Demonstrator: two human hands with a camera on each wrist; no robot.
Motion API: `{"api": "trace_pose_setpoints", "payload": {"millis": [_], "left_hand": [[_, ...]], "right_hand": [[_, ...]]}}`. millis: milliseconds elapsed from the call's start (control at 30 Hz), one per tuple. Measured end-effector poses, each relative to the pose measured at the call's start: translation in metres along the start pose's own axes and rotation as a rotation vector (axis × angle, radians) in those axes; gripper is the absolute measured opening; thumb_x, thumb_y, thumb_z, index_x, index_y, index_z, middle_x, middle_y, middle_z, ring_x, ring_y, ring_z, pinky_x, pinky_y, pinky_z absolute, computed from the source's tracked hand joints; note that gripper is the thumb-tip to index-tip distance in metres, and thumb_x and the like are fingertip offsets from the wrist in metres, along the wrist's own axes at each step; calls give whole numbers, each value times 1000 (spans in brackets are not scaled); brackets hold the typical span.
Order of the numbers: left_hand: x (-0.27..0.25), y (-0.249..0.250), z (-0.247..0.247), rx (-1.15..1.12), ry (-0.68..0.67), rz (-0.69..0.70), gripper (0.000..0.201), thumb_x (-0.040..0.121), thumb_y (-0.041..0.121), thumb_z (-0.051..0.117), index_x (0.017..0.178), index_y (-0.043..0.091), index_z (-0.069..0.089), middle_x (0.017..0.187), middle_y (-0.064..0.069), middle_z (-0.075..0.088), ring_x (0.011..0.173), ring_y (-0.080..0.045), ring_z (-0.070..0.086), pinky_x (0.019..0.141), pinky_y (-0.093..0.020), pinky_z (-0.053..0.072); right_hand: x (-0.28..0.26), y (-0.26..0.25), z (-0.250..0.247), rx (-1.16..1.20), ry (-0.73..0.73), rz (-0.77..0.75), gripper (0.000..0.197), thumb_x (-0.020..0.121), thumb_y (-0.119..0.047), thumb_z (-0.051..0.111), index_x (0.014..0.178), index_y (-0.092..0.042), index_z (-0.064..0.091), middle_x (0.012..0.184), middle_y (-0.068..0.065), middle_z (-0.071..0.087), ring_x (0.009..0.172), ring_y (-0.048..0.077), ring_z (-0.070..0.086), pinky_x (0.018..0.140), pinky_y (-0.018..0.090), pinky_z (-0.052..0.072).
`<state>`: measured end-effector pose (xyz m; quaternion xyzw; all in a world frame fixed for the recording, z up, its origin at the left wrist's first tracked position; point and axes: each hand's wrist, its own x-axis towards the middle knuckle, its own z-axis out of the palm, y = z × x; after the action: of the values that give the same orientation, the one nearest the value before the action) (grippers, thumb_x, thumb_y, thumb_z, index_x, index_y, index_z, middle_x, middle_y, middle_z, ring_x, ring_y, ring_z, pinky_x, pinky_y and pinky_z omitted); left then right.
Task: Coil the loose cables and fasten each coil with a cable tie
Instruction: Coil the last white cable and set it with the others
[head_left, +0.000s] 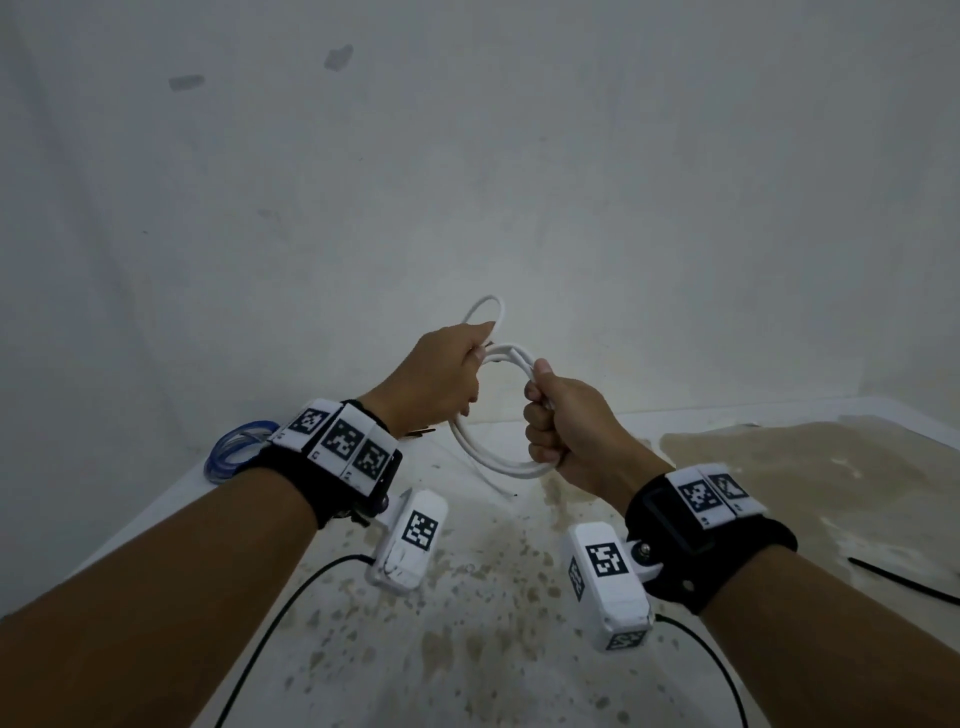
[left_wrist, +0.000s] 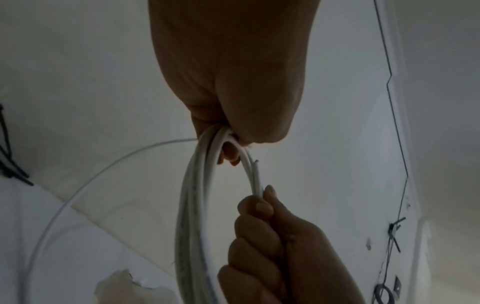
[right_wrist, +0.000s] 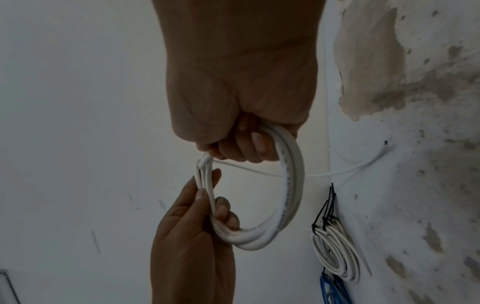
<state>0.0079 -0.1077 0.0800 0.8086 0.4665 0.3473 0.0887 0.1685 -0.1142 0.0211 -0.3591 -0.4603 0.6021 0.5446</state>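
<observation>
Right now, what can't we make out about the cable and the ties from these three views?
- White cable: loop count unclear; strands overlap in every view.
- Its free end: hidden inside the left hand's grip in the head view; the thin tail in the right wrist view is too fine to follow.
- Right hand: fingers cover the coil's crossing.
- Finished coil with black ties: dim, tie locking unreadable.
- Blue coil: partly behind the left wristband.

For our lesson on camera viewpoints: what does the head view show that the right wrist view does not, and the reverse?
Only the head view: marker-covered wristbands and a loose black cable tie on the stained white table.
Only the right wrist view: a finished white cable coil fastened with black ties.
Both: the left hand and right hand gripping the white cable coil.
</observation>
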Motion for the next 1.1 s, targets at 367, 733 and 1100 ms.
{"api": "trace_pose_setpoints", "payload": {"millis": [367,733,1100], "left_hand": [[6,5,-19,-222,-282,-56,30,104,14,41,120,17,67,97,-6,62,55,-13,47,51,-32,53],[5,-3,-3,-33,-109,108,26,97,35,56,105,20,76,85,-5,75,67,-3,65,70,-28,55],[9,4,-9,-71,65,136,24,97,29,58,95,16,78,49,11,49,50,-2,40,58,-20,34]], "right_hand": [[-5,-1,-2,-56,-102,-54,41,104,-42,39,71,-18,42,54,-5,24,44,11,18,42,23,19],[-11,3,4,-203,-104,-137,43,102,-47,42,70,-18,42,56,-3,24,48,13,18,45,25,19],[11,-37,3,-1226,456,-736,32,98,-42,37,102,-26,64,119,-1,62,111,24,56,96,43,40]]}}
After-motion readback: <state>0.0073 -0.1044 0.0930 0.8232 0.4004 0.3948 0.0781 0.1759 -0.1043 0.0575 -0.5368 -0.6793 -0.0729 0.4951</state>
